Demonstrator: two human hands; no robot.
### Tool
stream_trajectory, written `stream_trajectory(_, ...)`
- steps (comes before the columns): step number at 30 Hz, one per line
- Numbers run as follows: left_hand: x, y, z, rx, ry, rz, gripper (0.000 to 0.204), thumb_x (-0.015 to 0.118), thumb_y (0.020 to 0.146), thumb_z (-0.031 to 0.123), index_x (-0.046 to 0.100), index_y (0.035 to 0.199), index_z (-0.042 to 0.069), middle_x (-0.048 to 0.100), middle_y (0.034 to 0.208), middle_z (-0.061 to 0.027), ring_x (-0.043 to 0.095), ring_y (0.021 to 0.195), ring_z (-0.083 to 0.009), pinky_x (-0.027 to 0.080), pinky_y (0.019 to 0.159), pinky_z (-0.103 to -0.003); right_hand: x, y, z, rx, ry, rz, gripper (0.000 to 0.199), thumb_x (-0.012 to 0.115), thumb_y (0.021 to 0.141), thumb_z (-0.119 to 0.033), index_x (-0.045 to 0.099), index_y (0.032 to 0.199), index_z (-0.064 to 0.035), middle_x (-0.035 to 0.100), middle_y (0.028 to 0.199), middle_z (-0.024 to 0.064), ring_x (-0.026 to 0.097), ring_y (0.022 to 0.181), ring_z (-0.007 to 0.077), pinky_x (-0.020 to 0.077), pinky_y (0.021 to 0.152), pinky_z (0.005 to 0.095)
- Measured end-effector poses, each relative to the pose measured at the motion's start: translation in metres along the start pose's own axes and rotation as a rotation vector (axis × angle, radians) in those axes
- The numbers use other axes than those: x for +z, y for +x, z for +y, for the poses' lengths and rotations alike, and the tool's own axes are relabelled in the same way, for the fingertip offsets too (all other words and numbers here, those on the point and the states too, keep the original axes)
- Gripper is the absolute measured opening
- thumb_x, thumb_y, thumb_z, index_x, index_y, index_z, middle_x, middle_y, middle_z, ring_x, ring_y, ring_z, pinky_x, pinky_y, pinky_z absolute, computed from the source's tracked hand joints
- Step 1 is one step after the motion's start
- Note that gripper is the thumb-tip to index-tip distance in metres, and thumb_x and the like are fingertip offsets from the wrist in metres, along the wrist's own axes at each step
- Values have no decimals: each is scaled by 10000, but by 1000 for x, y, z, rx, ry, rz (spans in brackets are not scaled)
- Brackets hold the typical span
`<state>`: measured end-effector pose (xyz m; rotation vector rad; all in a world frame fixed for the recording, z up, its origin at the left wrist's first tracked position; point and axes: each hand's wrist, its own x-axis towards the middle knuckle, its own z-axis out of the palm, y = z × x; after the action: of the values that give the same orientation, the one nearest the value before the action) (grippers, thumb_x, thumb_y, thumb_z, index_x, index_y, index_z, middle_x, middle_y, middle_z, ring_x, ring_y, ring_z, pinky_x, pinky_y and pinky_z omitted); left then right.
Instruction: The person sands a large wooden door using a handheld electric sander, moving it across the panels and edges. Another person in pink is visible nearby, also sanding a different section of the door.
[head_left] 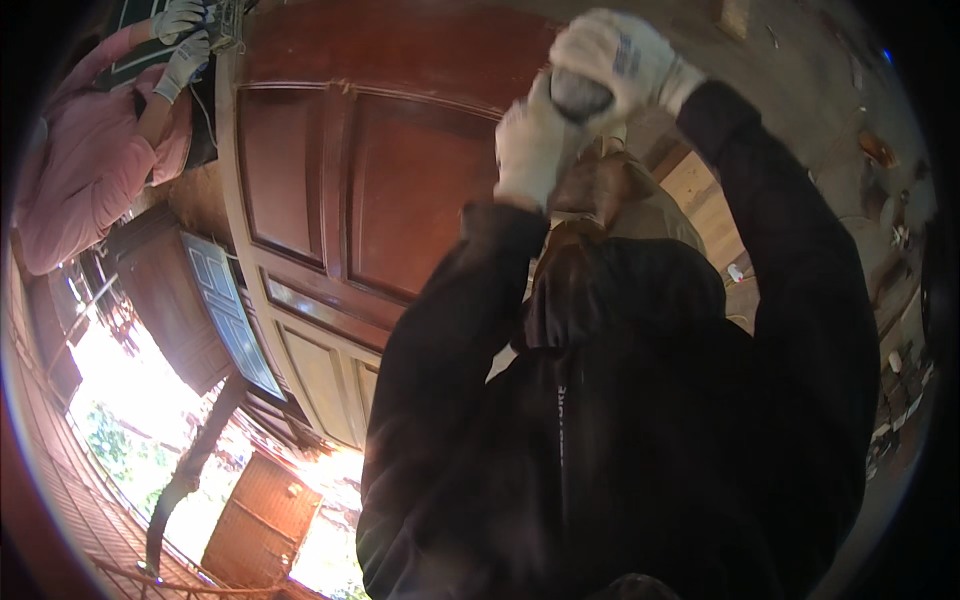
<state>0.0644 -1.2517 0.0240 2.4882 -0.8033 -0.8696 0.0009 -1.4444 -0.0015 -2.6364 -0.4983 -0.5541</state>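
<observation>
Both my hands wear white gloves and come together near the top of the view, at the right edge of a reddish-brown panelled wooden door [420, 190]. Between them is a round grey object [580, 95], slightly blurred; its exact kind I cannot make out. My right hand [618, 62] wraps over its top and right side, fingers closed. Against its left and lower side presses my left hand [527, 150], its fingers partly hidden behind the object.
At the upper left a person in a pink top [100, 180], wearing white gloves, works at the door's far side. A paler panelled door [320, 365] and a light-blue panel [228, 305] stand lower left. Scattered debris [878, 150] lies on the floor at right.
</observation>
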Motion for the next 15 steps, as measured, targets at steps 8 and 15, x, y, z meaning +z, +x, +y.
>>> stream_trajectory(8, -11, 57, 32, 135, 117, -30, 517, 720, 747, 328, 637, 1163, 34, 705, 1071, -239, 654, 1067, -425, 531, 917, -493, -30, 7, 47, 81, -142, -23, 707, 820, 480, -654, 645, 855, -80, 664, 829, 150, 648, 787, 382, 524, 693, 472)
stream_trajectory(15, 9, -107, -83, 192, 176, -66, 741, 761, 786, 336, 469, 1434, 125, 690, 1115, -208, 658, 1019, -402, 521, 868, -513, 12, -10, -154, 271, 106, -132, 632, 742, 679, -575, 649, 1033, -60, 621, 972, 116, 612, 926, 331, 485, 826, 471)
